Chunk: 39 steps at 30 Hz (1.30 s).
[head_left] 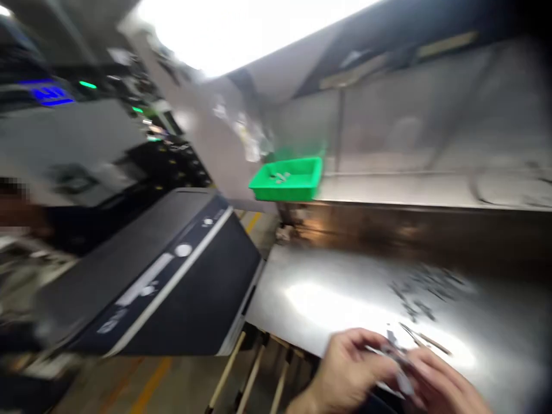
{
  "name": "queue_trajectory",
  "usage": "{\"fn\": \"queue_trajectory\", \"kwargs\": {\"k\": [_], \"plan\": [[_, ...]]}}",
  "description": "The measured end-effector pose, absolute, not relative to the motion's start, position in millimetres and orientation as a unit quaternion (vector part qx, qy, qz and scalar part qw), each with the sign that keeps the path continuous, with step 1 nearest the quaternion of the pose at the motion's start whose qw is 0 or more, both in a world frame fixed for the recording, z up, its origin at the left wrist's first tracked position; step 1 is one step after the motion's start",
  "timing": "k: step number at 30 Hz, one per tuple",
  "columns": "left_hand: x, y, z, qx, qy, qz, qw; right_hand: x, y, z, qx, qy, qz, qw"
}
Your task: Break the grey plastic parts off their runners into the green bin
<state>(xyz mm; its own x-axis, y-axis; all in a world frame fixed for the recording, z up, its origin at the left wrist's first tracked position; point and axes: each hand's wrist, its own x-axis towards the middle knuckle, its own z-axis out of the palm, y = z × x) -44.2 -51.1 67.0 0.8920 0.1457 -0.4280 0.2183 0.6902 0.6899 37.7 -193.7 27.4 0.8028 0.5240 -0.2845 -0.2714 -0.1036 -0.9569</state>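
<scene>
1. On my feed, the left hand (pixel 345 368) and right hand (pixel 444 385) are both working one blurred bundle of silvery pieces (pixel 394 362); it sits over the near edge of the steel sheet (pixel 319 305), and the blur beats any piece count.
2. Left fingers (pixel 371 345) curl narrow around the bundle; right fingers (pixel 431 368) are right beside it, but I can't tell whether they're gripping.
3. Counts: one slim pointed tool (pixel 425 339) lies just past the hands; one green plastic tray (pixel 287 187) sits on the steel shelf (pixel 397 190); the dark scatter (pixel 425 290) toward the sheet's far edge is uncountable.
</scene>
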Motion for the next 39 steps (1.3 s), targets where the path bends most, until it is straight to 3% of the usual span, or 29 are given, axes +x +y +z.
{"fn": "queue_trajectory", "kwargs": {"k": [4,20,26,39], "plan": [[-33,-36,76,0.357,0.128,-0.032,0.925,16,-206,50,-0.582,-0.079,0.287,0.757],[-25,-51,63,0.323,0.090,-0.098,0.937,24,-217,56,-0.555,-0.072,0.201,0.804],[-19,-55,63,0.364,0.075,-0.118,0.921,31,-218,57,-0.574,-0.062,0.261,0.774],[-14,-60,57,0.307,0.061,-0.133,0.940,33,-218,68,-0.429,0.008,0.329,0.841]]}}
